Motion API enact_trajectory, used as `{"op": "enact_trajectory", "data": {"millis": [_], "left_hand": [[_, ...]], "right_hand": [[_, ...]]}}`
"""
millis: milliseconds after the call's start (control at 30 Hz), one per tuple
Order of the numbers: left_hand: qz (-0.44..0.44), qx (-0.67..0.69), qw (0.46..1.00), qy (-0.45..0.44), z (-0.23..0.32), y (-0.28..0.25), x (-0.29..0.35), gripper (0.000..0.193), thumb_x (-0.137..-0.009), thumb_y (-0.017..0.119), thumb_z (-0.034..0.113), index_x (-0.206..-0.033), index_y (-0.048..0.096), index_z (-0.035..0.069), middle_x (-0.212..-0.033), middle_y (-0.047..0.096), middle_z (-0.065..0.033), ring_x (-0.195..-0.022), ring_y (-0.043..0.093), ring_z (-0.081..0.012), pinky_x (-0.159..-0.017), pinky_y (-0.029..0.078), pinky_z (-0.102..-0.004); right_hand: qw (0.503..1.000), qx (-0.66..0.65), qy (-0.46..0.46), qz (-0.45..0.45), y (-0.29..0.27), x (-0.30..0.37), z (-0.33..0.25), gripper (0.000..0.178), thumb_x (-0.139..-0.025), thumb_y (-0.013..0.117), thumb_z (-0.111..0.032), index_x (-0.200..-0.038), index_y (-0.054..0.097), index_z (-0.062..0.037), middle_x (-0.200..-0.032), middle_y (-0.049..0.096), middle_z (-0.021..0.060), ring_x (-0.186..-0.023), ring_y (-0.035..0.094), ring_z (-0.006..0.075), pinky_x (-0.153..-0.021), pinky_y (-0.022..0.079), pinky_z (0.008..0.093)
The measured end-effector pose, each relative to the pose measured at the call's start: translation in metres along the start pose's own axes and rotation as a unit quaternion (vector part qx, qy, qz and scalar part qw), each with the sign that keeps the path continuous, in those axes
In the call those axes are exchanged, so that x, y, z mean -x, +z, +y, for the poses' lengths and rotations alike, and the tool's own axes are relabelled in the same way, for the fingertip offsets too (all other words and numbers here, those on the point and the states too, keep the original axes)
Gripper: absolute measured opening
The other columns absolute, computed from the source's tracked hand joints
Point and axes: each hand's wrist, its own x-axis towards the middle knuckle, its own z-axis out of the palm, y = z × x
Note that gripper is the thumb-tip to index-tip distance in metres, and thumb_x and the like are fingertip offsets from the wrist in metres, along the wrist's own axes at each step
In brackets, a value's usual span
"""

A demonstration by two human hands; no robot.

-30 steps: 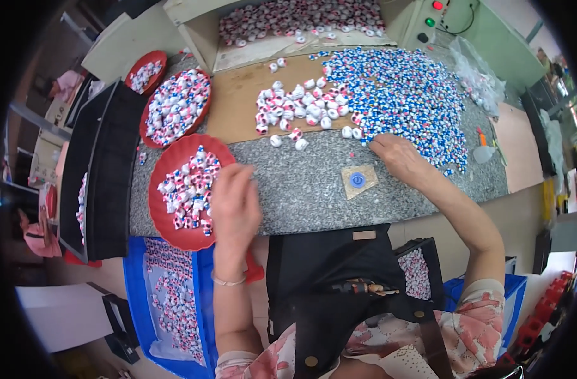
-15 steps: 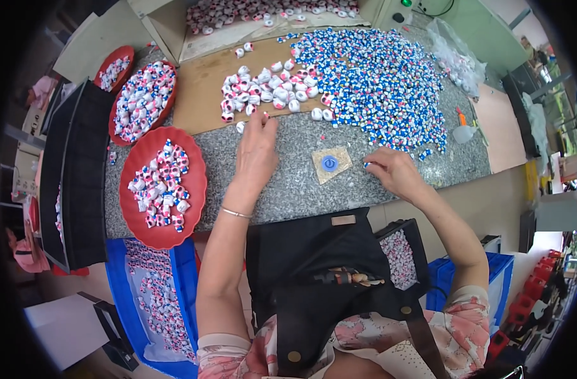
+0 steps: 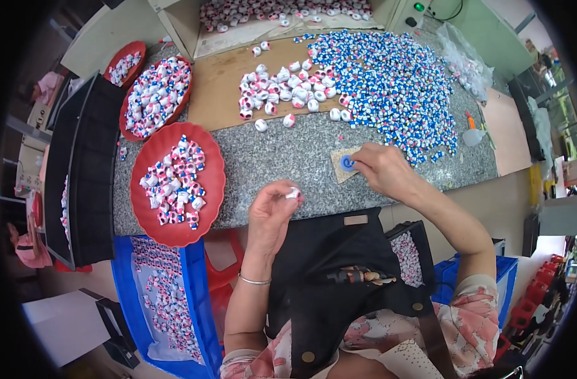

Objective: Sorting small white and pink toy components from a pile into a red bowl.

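My left hand (image 3: pixel 273 211) pinches a small white and pink toy head (image 3: pixel 293 193) above the near edge of the grey speckled table. At a round blue dish (image 3: pixel 348 163) on a beige square pad (image 3: pixel 343 175), my right hand (image 3: pixel 386 169) has its fingers pressed together. The small blue and white piece seen in them a moment earlier is now hidden by the fingertips. Beyond my hands lies a group of loose toy heads (image 3: pixel 287 85), and right of it a wide heap of small blue and white pieces (image 3: pixel 389 82).
Left of my left hand stands a red scalloped bowl (image 3: pixel 216 189) of joined figures; two more red bowls (image 3: pixel 188 95) (image 3: pixel 142 50) sit behind it. An orange-tipped bottle (image 3: pixel 472 136) lies at the right. Below the table are a blue crate (image 3: pixel 197 303) and a black tray (image 3: pixel 427 249).
My left hand has come back from the loose heads toward me, now with a toy head in its fingers. My right hand has moved left to the blue dish. The view has shifted slightly.
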Motion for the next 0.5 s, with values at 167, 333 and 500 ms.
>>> {"op": "enact_trajectory", "data": {"millis": [167,333,500], "left_hand": [[0.048,-0.016,0.992,-0.117,0.018,0.023,-0.006,0.028,-0.093,0.059,0.002,-0.12,0.059,0.0,-0.117,0.061,-0.0118,-0.101,0.063,-0.0194,-0.09,0.051,-0.0298],[0.018,-0.125,0.989,-0.072,0.002,0.014,0.002,0.035,-0.089,0.061,-0.004,-0.124,0.056,-0.001,-0.118,0.062,-0.0114,-0.101,0.063,-0.0166,-0.089,0.051,-0.028],[0.043,-0.115,0.987,-0.103,-0.01,0.027,-0.003,0.036,-0.085,0.064,-0.01,-0.12,0.059,-0.002,-0.116,0.058,-0.0073,-0.102,0.063,-0.0146,-0.09,0.052,-0.0257]], "right_hand": [[0.989,0.123,-0.068,-0.039,0.01,-0.011,-0.001,0.01,-0.076,0.061,0.001,-0.085,0.062,-0.001,-0.077,0.055,0.0141,-0.068,0.061,0.0349,-0.059,0.049,0.0448],[0.986,0.094,-0.094,-0.102,0.0,-0.017,0.006,0.008,-0.076,0.061,0.001,-0.083,0.06,-0.0004,-0.077,0.055,0.0143,-0.069,0.06,0.0354,-0.06,0.049,0.0441],[0.991,0.066,-0.074,-0.095,0.002,-0.014,0.005,0.008,-0.078,0.061,0.0,-0.085,0.062,-0.0008,-0.077,0.055,0.0144,-0.071,0.06,0.0364,-0.061,0.049,0.0439]]}}
